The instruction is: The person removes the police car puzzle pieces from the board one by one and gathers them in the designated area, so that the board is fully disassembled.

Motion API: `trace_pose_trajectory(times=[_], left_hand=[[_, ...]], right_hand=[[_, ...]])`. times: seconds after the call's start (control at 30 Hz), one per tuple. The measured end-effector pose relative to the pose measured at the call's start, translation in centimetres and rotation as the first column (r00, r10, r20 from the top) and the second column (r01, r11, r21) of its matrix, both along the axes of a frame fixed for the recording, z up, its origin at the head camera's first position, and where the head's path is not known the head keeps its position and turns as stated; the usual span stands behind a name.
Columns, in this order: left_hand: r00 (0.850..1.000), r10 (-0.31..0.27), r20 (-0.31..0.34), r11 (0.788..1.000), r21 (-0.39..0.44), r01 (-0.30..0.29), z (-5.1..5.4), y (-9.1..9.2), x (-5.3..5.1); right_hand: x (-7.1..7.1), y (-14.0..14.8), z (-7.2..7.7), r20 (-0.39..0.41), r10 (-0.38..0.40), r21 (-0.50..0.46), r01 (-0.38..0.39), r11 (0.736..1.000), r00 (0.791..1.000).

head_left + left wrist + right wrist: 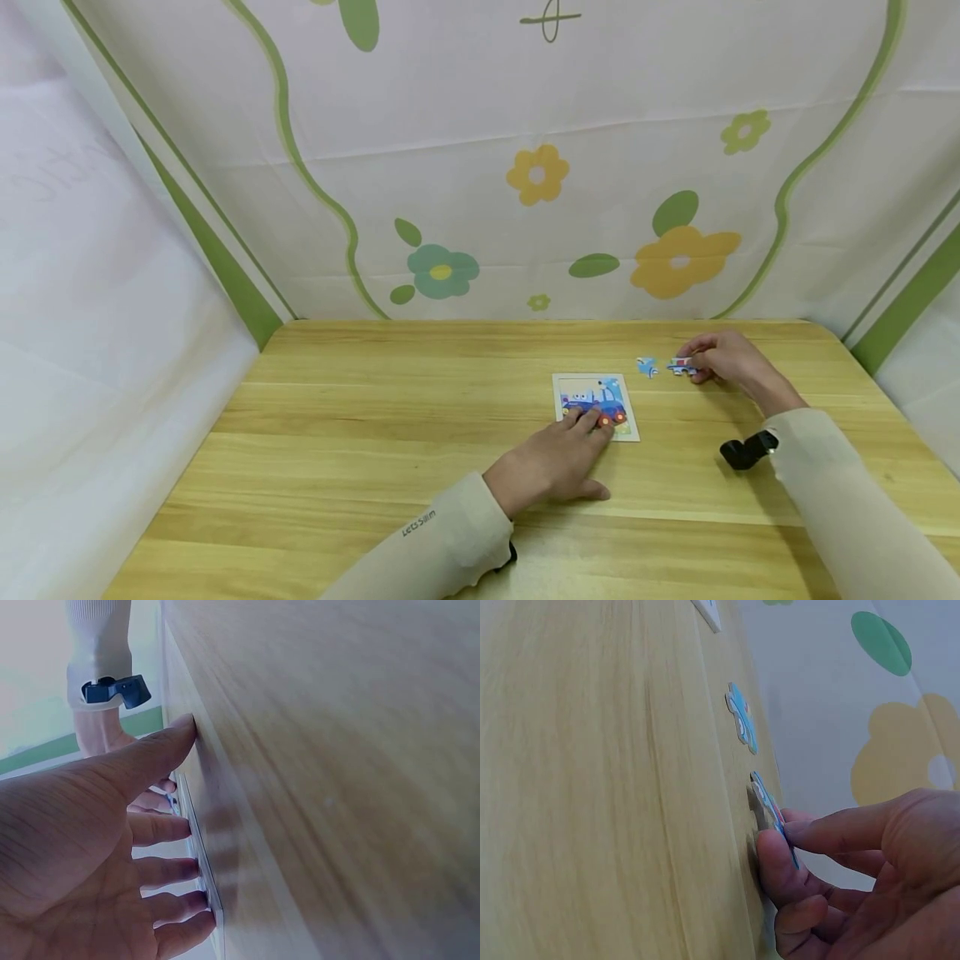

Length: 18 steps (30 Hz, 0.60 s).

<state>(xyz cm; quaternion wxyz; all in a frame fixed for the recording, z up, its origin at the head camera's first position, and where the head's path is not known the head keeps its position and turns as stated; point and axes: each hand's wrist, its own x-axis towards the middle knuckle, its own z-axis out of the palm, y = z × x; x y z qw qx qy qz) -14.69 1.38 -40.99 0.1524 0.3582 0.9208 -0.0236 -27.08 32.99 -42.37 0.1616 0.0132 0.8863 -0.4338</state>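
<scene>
A small square jigsaw puzzle (592, 390) with a white border and a blue car picture lies on the wooden table. My left hand (558, 462) rests on its lower part with fingers spread and fairly straight; the left wrist view shows the fingertips (196, 866) touching the puzzle's edge. To the right, my right hand (731, 360) pinches a puzzle piece (769, 801) between thumb and fingers, tilted slightly off the table in the right wrist view. Another blue puzzle piece (647, 367) lies flat between the puzzle and my right hand.
The wooden table (360, 433) runs back to a white fabric wall (450, 167) printed with flowers. A second fabric wall (112, 292) stands along the left side. Each wrist carries a black camera, such as the right wrist camera (742, 452).
</scene>
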Motion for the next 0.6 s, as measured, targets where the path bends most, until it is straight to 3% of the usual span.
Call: trace_pose_trajectory(times=[0.6], left_hand=[[1.0, 0.005, -0.008, 1.0, -0.002, -0.005, -0.06, -0.02, 0.04]], right_hand=[[-0.06, -0.54, -0.29, -0.025, -0.009, 0.021, 0.009, 1.0, 1.0]])
